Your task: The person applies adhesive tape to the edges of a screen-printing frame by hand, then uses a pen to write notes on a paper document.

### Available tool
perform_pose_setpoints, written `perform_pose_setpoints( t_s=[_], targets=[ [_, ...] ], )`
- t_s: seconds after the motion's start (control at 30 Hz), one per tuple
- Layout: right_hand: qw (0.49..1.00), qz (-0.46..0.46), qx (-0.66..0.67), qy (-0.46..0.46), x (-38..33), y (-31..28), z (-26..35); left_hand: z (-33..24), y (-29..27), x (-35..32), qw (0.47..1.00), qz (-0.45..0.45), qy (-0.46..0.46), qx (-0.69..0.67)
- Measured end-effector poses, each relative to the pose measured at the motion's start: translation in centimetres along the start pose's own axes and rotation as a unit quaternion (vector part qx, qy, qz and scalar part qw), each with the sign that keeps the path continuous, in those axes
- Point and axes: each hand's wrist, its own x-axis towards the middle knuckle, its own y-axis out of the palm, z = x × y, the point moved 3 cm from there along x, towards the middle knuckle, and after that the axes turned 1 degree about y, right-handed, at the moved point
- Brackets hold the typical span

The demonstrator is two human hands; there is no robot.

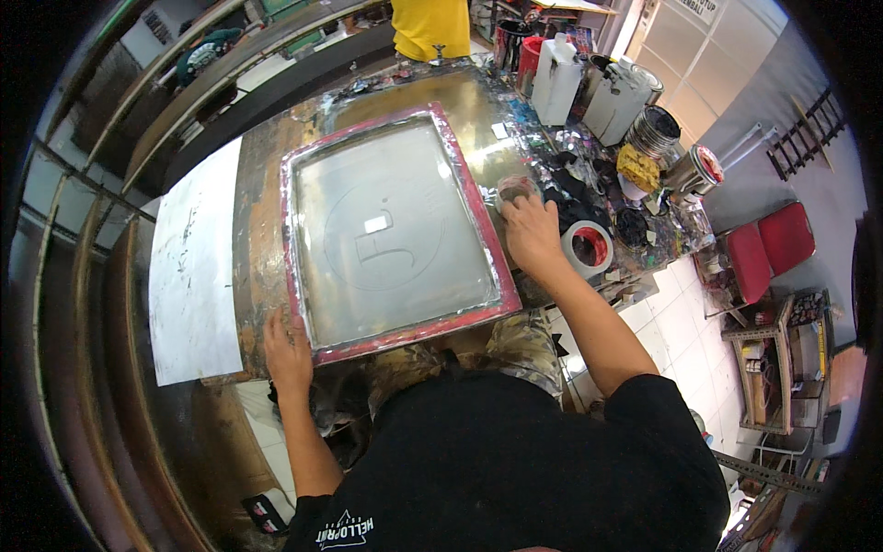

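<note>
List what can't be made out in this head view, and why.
Head view:
Round, glossy, reddish object: near side covered by the bare right hand.
Red-framed rectangular translucent screen: whether the bare left hand reaches its underside is hidden by its frame.
Tall white rectangular container: contents hidden by its opaque walls.
Person in a yellow shirt: head cut off by the upper edge.

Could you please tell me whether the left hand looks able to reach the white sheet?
Probably yes: the left hand sits by the red frame, near the white sheet, with only tabletop showing between hand and sheet.
</note>
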Motion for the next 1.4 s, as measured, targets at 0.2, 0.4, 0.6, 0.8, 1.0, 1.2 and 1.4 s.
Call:
perform_pose_setpoints(
  t_s=[0.2,0.4,0.6,0.8,1.0,1.2,1.4],
  targets=[
    [0.999,-0.028,0.037,-0.018,2.4,1.0,-3.1,0.3,2.7,3.4,0.998,0.027,-0.050,0.030],
    [0.992,-0.059,-0.011,0.107,7.4,-0.7,-12.7,-1.1,3.6,7.0,0.987,0.089,-0.114,0.064],
    [0.978,0.120,0.158,0.070,7.7,-2.9,-2.5,-1.2,3.9,7.6,0.978,0.099,-0.146,0.112],
    [0.961,0.177,0.168,0.127,6.5,2.0,3.2,-3.7,1.6,9.1,0.967,0.130,-0.191,0.106],
    [0.934,0.167,0.232,0.215,7.7,-1.7,0.9,-8.1,-2.5,11.3,0.984,0.079,-0.153,0.037],
    [0.919,0.102,0.306,0.228,9.5,-2.8,-2.6,-9.3,0.5,12.0,0.979,0.042,-0.158,-0.126],
    [0.931,0.046,0.282,0.226,12.7,-1.4,-7.5,-13.6,4.2,17.0,0.974,0.067,-0.147,-0.161]
  ],
)
